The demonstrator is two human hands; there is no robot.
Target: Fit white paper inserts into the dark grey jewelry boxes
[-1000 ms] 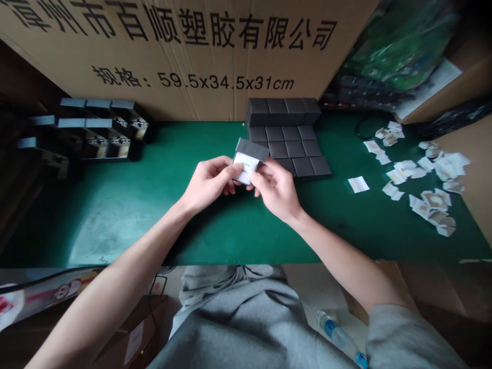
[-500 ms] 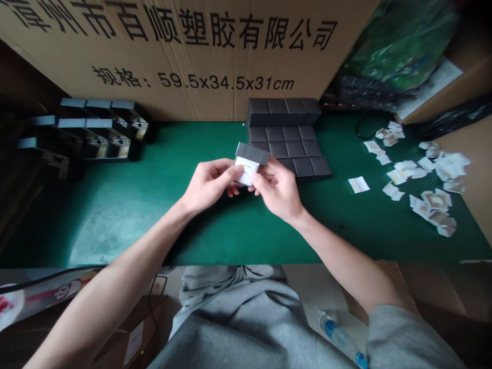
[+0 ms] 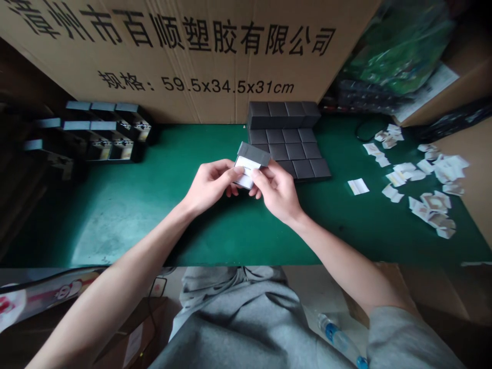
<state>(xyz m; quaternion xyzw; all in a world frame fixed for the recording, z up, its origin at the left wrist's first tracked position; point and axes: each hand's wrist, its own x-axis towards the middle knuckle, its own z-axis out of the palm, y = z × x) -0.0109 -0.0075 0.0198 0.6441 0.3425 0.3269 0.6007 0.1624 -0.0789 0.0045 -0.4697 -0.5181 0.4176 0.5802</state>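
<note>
Both hands hold one small dark grey box [image 3: 252,153] above the green table mat [image 3: 154,205]. A white label [image 3: 246,168] covers the box's near face. My left hand [image 3: 212,183] pinches the label's left side with thumb and fingers. My right hand [image 3: 275,188] grips the right side, its thumb pressed on the label. The box's lower part is hidden behind my fingers. Just behind it lies a block of several closed grey boxes [image 3: 292,148].
Open dark boxes [image 3: 103,133] stand in rows at the left. Loose white label backings [image 3: 423,179] are scattered at the right. A large printed carton [image 3: 192,56] walls the back. A water bottle [image 3: 340,341] lies by my lap.
The hands and box have barely shifted; my thumbs have slid a little over the label. The view moved slightly.
</note>
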